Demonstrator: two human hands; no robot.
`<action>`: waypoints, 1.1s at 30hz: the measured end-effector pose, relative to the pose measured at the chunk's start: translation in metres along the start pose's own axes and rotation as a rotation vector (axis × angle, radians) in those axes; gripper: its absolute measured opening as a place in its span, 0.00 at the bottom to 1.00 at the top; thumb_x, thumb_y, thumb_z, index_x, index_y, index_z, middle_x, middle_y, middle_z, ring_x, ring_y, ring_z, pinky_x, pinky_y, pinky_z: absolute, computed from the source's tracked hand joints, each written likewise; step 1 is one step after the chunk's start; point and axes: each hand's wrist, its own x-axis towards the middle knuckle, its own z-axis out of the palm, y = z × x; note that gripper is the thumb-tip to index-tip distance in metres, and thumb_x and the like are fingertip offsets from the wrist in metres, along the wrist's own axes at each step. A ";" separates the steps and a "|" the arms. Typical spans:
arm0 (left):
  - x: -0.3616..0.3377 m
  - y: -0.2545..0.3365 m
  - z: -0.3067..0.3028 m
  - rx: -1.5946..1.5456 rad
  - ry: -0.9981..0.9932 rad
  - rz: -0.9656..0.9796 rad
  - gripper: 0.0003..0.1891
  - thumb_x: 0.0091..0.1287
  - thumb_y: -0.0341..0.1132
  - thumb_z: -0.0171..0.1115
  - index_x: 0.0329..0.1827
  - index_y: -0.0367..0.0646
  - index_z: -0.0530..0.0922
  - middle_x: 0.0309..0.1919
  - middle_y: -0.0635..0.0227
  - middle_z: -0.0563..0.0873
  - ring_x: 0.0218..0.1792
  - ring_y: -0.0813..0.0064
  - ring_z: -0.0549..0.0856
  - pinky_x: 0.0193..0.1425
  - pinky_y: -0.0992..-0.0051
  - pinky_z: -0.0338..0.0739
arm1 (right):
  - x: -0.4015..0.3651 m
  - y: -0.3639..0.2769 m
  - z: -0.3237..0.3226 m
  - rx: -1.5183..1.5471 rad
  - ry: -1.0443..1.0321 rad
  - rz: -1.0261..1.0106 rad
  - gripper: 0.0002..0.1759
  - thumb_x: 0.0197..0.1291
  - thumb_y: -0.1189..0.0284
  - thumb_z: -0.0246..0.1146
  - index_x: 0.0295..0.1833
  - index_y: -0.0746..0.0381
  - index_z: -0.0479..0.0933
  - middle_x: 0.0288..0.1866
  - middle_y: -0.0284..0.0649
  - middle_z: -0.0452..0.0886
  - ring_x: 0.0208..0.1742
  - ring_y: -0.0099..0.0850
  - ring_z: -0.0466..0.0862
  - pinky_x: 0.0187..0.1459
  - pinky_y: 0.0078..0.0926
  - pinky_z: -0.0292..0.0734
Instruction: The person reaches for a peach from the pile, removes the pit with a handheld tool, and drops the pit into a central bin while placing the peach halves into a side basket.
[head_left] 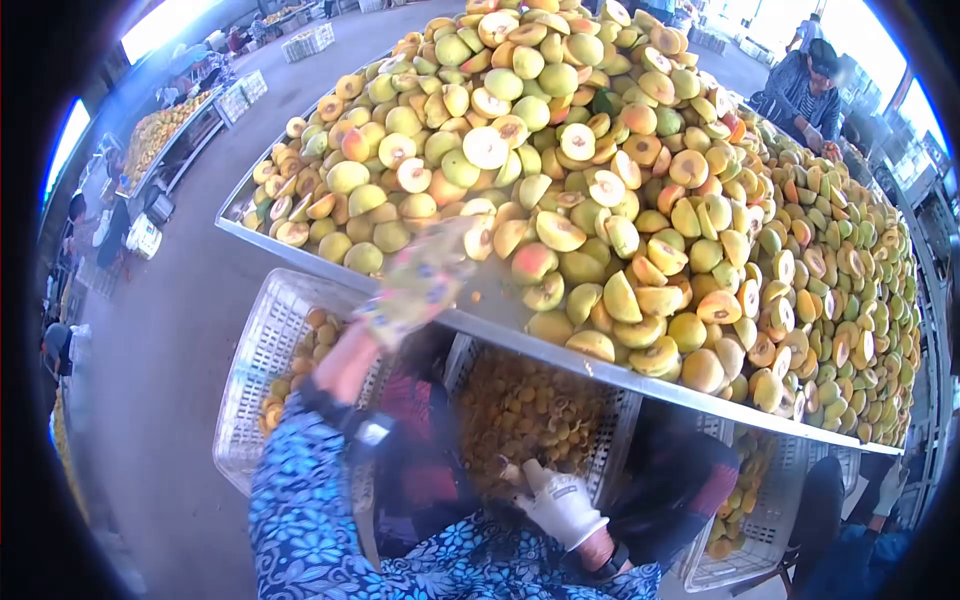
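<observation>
Where left hand [420, 282] meets table edge [600, 362] — grip unclear; right hand [560, 505] fisted, basket [615, 440] below.

Left hand [420, 285] high, right hand [562, 508] low.

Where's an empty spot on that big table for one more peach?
Almost nowhere. The halved peaches cover the metal table to its rim; only a small grey patch shows beside the left hand, at the front edge. The middle basket is crowded too. Roomier: the left basket's bare outer side, and the concrete floor beside it.
</observation>
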 end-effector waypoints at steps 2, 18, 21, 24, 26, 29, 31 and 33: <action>0.038 0.005 0.038 0.500 0.042 0.020 0.34 0.64 0.32 0.60 0.75 0.45 0.63 0.71 0.51 0.71 0.68 0.61 0.75 0.69 0.63 0.73 | 0.001 -0.001 -0.002 0.009 -0.013 0.015 0.17 0.62 0.60 0.65 0.45 0.58 0.68 0.33 0.48 0.82 0.35 0.51 0.83 0.35 0.48 0.76; -0.091 0.067 0.031 -1.100 0.219 0.028 0.33 0.68 0.44 0.63 0.72 0.39 0.66 0.59 0.50 0.79 0.43 0.65 0.87 0.46 0.72 0.84 | -0.001 -0.022 -0.027 0.414 0.132 0.036 0.13 0.63 0.67 0.65 0.43 0.63 0.70 0.30 0.56 0.80 0.36 0.57 0.82 0.35 0.46 0.74; -0.133 0.078 0.043 -1.288 0.234 -0.019 0.37 0.69 0.54 0.62 0.70 0.32 0.67 0.56 0.50 0.81 0.50 0.65 0.86 0.51 0.72 0.84 | -0.003 -0.035 -0.038 0.574 0.092 0.054 0.11 0.64 0.69 0.65 0.44 0.63 0.73 0.28 0.50 0.78 0.30 0.46 0.81 0.34 0.36 0.74; -0.155 0.086 0.065 -0.993 0.451 -0.214 0.39 0.74 0.65 0.45 0.62 0.31 0.74 0.43 0.52 0.87 0.43 0.69 0.88 0.49 0.75 0.84 | -0.007 -0.062 -0.056 0.668 0.101 -0.056 0.12 0.64 0.69 0.66 0.43 0.64 0.73 0.28 0.48 0.78 0.27 0.43 0.79 0.33 0.33 0.74; -0.167 0.091 0.077 -0.931 0.463 -0.197 0.39 0.75 0.65 0.43 0.61 0.31 0.75 0.43 0.55 0.87 0.43 0.71 0.87 0.48 0.76 0.83 | -0.012 -0.081 -0.070 0.637 0.082 -0.087 0.12 0.64 0.69 0.66 0.44 0.64 0.73 0.28 0.48 0.78 0.27 0.44 0.79 0.33 0.34 0.74; -0.179 0.101 0.088 -0.892 0.466 -0.219 0.37 0.76 0.64 0.43 0.60 0.32 0.77 0.43 0.59 0.87 0.43 0.74 0.86 0.49 0.77 0.82 | -0.013 -0.099 -0.073 0.545 0.070 -0.143 0.12 0.64 0.68 0.66 0.45 0.64 0.72 0.29 0.50 0.80 0.30 0.50 0.82 0.33 0.36 0.75; -0.183 0.101 0.092 -0.914 0.452 -0.259 0.36 0.76 0.62 0.43 0.59 0.33 0.78 0.44 0.61 0.87 0.44 0.75 0.85 0.50 0.77 0.81 | -0.010 -0.099 -0.064 0.545 0.120 -0.197 0.13 0.64 0.68 0.66 0.45 0.64 0.72 0.30 0.52 0.80 0.34 0.54 0.84 0.34 0.38 0.76; -0.187 0.097 0.098 -0.799 0.460 -0.185 0.30 0.78 0.57 0.46 0.58 0.35 0.79 0.44 0.63 0.87 0.44 0.77 0.85 0.49 0.79 0.80 | -0.008 -0.100 -0.060 0.575 0.113 -0.173 0.12 0.64 0.69 0.66 0.45 0.64 0.72 0.31 0.54 0.81 0.35 0.54 0.84 0.33 0.40 0.76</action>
